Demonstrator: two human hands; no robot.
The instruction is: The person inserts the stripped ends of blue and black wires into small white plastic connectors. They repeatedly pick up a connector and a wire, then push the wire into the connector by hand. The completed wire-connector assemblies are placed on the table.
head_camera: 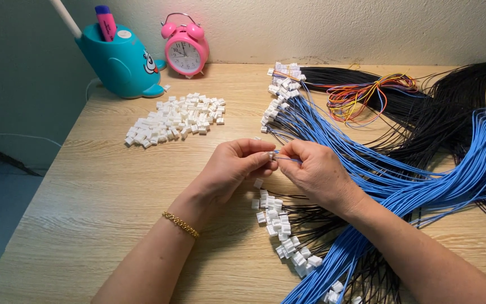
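The left hand (233, 166) and the right hand (310, 169) meet above the middle of the wooden worktop (102, 191). The left fingers are pinched narrow on a small white connector housing (271, 156); the right fingers are pinched narrow on a thin blue wire (289, 159) whose end reaches that housing. A gold bracelet (181, 224) sits on the left wrist. Just below the hands lies a row of wired white connectors (279, 228) with black and blue leads trailing to the right. A second group of wired connectors (281, 90) lies at the far side of the worktop, joined to the blue wire bundle (423, 180) and the black wire bundle (457, 107). A loop of multicoloured wires (367, 95) lies on the black bundle. A pile of loose white housings (178, 118) lies to the left, near a teal whale-shaped pen holder (119, 62) and a pink alarm clock (185, 49).
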